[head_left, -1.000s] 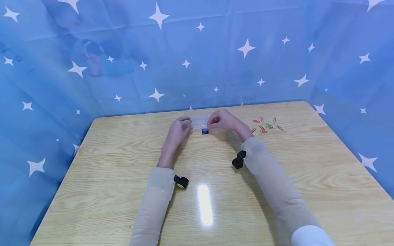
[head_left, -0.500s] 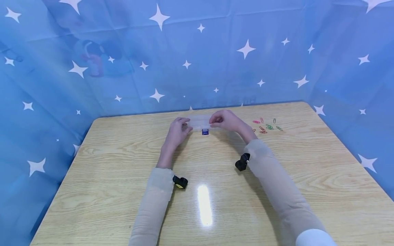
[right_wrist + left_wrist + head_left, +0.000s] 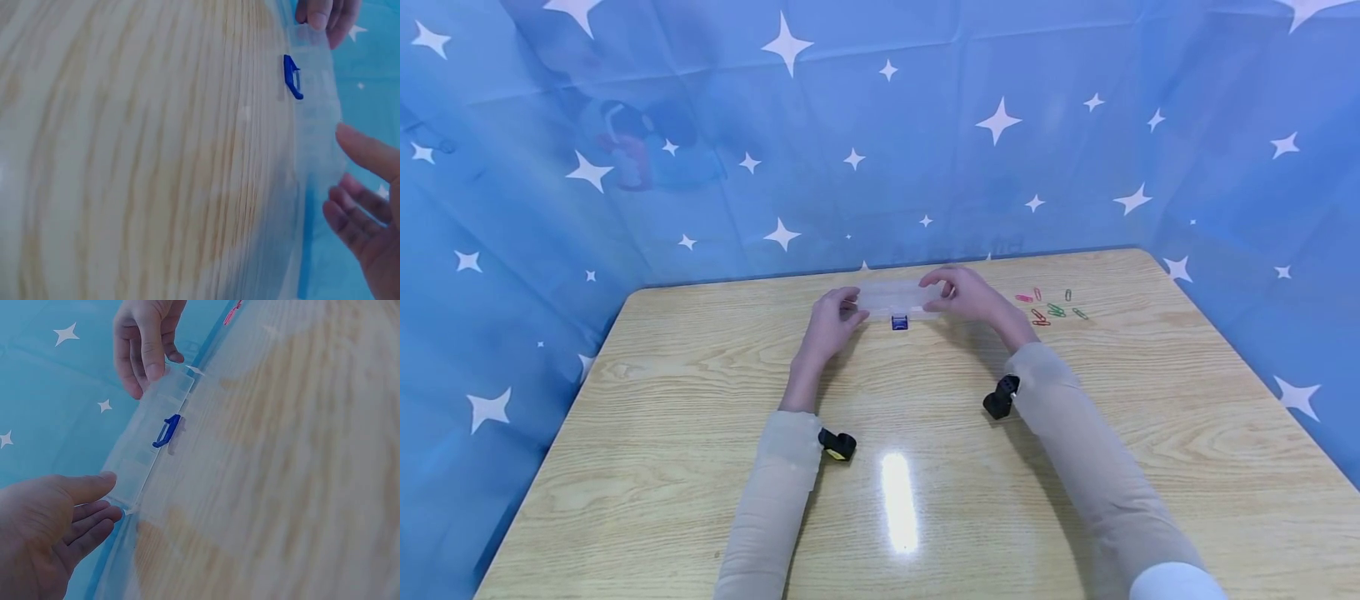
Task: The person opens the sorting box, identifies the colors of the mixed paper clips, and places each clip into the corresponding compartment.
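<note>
Table [image 3: 647,475] wood-grained, clear box [image 3: 889,295] near far edge; starry curtain [image 3: 910,117] behind

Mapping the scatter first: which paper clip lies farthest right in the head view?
The slanted green paper clip, just right of the bunched green clips; every other visible clip, including the green one behind, lies farther left.

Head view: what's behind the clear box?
Behind the clear box, a thin strip of wooden table, then the blue starred curtain. The right hand covers that strip near the box's right end, so anything there can't be seen.
</note>
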`<action>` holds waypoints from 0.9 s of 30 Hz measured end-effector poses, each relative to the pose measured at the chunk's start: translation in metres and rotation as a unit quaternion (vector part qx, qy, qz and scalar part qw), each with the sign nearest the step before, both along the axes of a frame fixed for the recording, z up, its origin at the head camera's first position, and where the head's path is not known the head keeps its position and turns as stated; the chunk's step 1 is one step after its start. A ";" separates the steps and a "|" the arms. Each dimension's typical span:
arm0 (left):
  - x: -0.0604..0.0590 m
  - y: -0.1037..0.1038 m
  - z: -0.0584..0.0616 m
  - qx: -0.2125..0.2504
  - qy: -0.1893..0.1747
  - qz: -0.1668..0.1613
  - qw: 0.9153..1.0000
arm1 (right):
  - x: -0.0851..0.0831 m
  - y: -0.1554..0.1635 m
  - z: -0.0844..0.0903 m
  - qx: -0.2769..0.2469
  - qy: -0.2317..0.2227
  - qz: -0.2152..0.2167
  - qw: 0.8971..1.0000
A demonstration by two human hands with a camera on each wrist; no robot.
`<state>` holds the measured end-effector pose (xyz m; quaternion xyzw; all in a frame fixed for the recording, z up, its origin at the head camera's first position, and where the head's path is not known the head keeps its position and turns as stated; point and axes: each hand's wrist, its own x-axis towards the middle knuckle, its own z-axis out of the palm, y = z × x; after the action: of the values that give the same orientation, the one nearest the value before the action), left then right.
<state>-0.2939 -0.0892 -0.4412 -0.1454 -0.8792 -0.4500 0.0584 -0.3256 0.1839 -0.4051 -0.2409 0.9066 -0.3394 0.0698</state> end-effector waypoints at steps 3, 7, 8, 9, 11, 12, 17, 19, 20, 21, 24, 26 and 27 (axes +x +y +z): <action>-0.001 -0.001 -0.001 0.007 -0.005 -0.002 1.000 | 0.000 0.003 -0.002 0.002 -0.011 -0.009 1.000; -0.001 -0.001 -0.001 0.023 -0.014 0.002 1.000 | 0.000 0.004 -0.003 -0.001 -0.017 -0.009 1.000; -0.001 -0.001 -0.001 0.028 -0.017 0.003 0.999 | 0.000 0.005 -0.003 -0.002 -0.017 -0.009 1.000; 0.000 -0.001 -0.001 0.034 -0.020 0.005 0.999 | 0.000 0.005 -0.003 -0.003 -0.017 -0.009 1.000; 0.000 -0.001 -0.001 0.043 -0.025 0.009 0.999 | 0.000 0.005 -0.003 -0.007 -0.019 -0.010 1.000; 0.000 -0.001 0.000 0.046 -0.028 0.011 0.998 | 0.000 0.006 -0.003 -0.009 -0.020 -0.010 1.000; 0.000 -0.002 -0.001 0.056 -0.032 0.015 0.998 | -0.001 0.007 -0.003 -0.019 -0.023 -0.012 0.999; 0.000 -0.002 -0.001 0.061 -0.032 0.016 0.998 | -0.001 0.008 -0.003 -0.019 -0.020 -0.010 1.000; 0.001 -0.003 -0.001 0.063 -0.033 0.017 0.997 | -0.001 0.008 -0.003 -0.019 -0.019 -0.010 1.000; 0.001 -0.003 -0.001 0.066 -0.033 0.018 0.997 | -0.001 0.008 -0.002 -0.019 -0.017 -0.009 1.000; 0.002 -0.004 -0.001 0.073 -0.036 0.019 0.997 | -0.001 0.008 -0.001 -0.016 -0.013 -0.009 1.000; 0.002 -0.005 -0.001 0.073 -0.037 0.018 0.997 | 0.000 0.008 -0.001 -0.018 -0.011 -0.012 1.000; 0.002 -0.005 -0.001 0.072 -0.036 0.017 0.997 | 0.000 0.008 0.000 -0.017 -0.009 -0.012 1.000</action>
<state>-0.2919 -0.0945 -0.4424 -0.1100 -0.8484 -0.5159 0.0448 -0.3260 0.1914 -0.4054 -0.2283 0.9029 -0.3575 0.0698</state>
